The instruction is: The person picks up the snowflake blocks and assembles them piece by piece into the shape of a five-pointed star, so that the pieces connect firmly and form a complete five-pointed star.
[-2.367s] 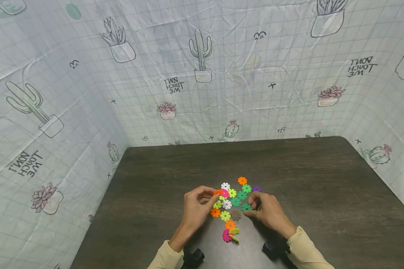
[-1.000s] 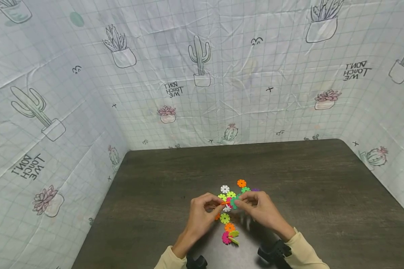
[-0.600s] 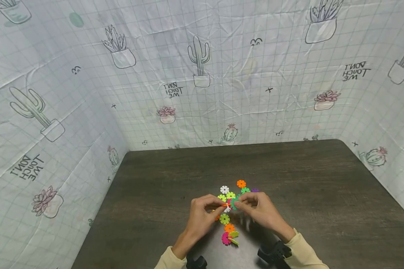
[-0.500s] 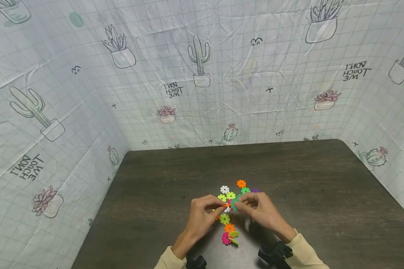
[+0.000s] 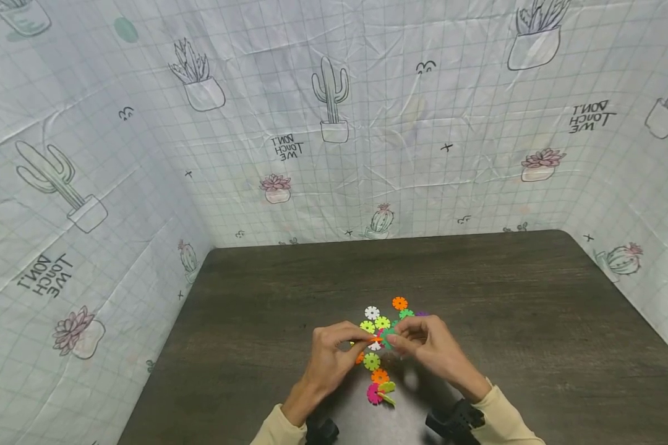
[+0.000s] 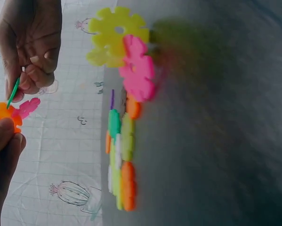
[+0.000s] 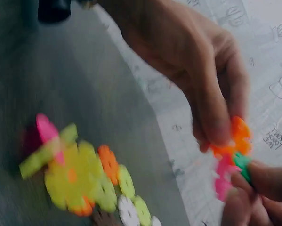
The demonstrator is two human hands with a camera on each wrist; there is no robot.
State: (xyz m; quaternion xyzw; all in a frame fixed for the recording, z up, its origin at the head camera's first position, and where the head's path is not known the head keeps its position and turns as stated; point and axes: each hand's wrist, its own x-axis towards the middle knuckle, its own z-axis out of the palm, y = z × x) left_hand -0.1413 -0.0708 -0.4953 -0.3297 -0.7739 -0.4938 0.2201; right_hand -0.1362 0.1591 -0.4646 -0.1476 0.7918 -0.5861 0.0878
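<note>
My left hand [image 5: 334, 358] pinches an orange notched plastic disc [image 6: 2, 111] by its edge, above the table. A pink notched disc [image 6: 27, 108] is joined to that orange one. Thumb and fingers of my right hand [image 5: 436, 349] pinch a green notched disc [image 7: 243, 165]. The green disc's edge meets the orange disc's rim; whether it sits in a slot I cannot tell. Beneath the hands lie several loose notched discs, among them a white disc [image 5: 372, 313] and a yellow-green disc [image 5: 372, 361]. The hands hide part of this group.
Nearest the person lies a pink disc [image 5: 375, 394] with two yellow-green discs standing in it. An orange disc [image 5: 399, 303] marks the far end of the group. The dark wooden table [image 5: 245, 309] meets a patterned cloth [image 5: 334, 173] behind and at the sides.
My right hand has picked up a green disc from the table and brought it left to the orange disc. My left hand has shifted slightly toward it. During the last second both hands barely move.
</note>
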